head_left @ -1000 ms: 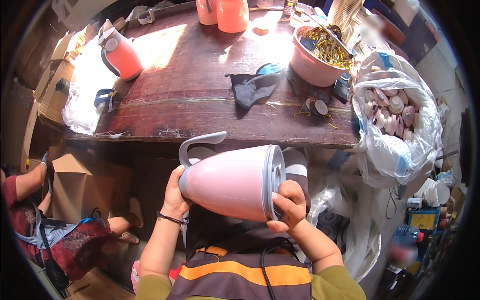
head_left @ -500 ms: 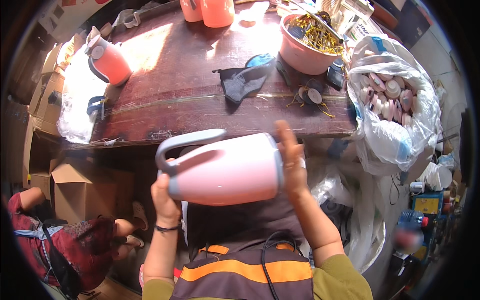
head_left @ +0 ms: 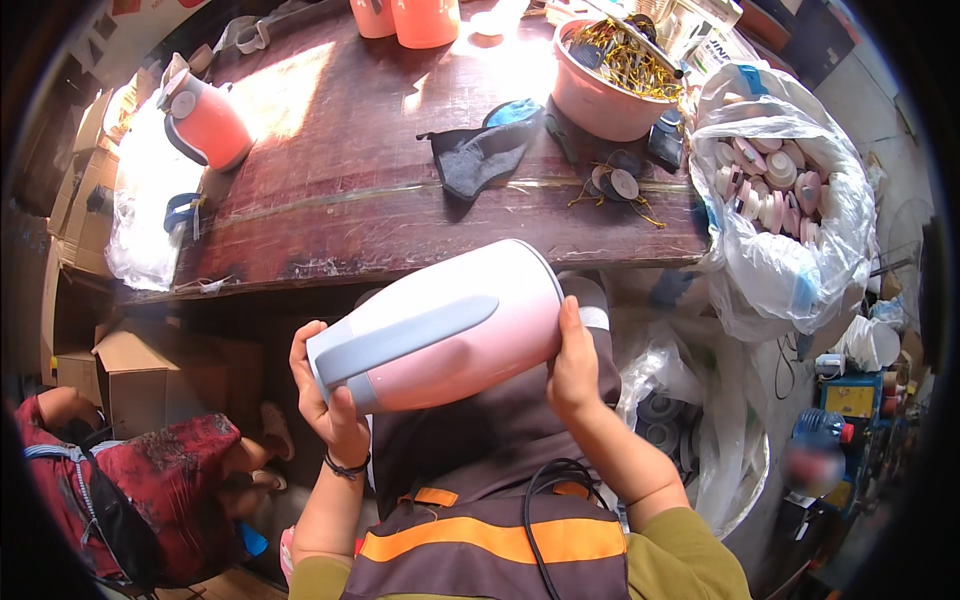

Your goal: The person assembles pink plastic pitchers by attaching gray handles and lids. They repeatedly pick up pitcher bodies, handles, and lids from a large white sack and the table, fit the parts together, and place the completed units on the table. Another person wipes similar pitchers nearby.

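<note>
Pink jug (head_left: 500,345) tipped on its side, up over the lap (head_left: 450,450), grey handle (head_left: 410,338) facing us! Left hand (head_left: 335,415), fingers clamped round the narrow grey end; right hand (head_left: 575,372) clasping the wide end, thumb at the rim, other fingers mostly hidden. Beyond, on the table (head_left: 330,230): dark cloth (head_left: 475,162), pink basin (head_left: 600,105), coral jug (head_left: 218,130) at left.

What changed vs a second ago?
The pink jug has rolled about its long axis: its grey handle, which stuck out toward the table, now faces the camera. Its right end swung toward the table. The right hand, fingers curled at that end before, is now straighter against it. Unchanged: left hand on the other end, black cloth on the table.
</note>
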`<state>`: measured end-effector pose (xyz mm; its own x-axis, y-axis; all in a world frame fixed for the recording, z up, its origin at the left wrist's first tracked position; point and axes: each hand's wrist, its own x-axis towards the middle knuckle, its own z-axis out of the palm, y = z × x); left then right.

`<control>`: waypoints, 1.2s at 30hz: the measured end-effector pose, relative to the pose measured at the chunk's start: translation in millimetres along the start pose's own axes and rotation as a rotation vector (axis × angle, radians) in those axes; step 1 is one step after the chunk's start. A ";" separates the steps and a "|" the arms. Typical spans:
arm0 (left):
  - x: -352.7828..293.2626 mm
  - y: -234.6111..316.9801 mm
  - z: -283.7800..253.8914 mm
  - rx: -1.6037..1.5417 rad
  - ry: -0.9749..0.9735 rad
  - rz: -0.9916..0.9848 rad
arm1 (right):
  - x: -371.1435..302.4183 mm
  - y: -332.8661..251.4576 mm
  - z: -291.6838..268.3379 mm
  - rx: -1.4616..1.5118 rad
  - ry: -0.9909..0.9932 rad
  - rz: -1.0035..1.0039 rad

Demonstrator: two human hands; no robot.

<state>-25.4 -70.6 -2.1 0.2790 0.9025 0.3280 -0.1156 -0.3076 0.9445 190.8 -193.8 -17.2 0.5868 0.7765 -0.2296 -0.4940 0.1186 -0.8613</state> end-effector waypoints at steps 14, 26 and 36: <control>18.3 -36.4 -26.0 -0.600 0.010 -0.882 | 9.1 -53.2 -20.2 -0.737 -0.575 -0.658; 36.6 -27.2 -36.1 -0.135 -0.331 -0.516 | -0.8 3.4 -47.5 -0.083 -0.051 0.060; 48.0 34.9 3.8 0.067 -0.392 -0.214 | 39.5 -54.6 -97.5 -0.432 -0.060 -0.114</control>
<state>-12.4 -39.2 46.6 0.6313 0.7696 0.0957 0.0419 -0.1571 0.9867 303.5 -229.9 -23.4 0.5777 0.8093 -0.1067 -0.1079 -0.0539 -0.9927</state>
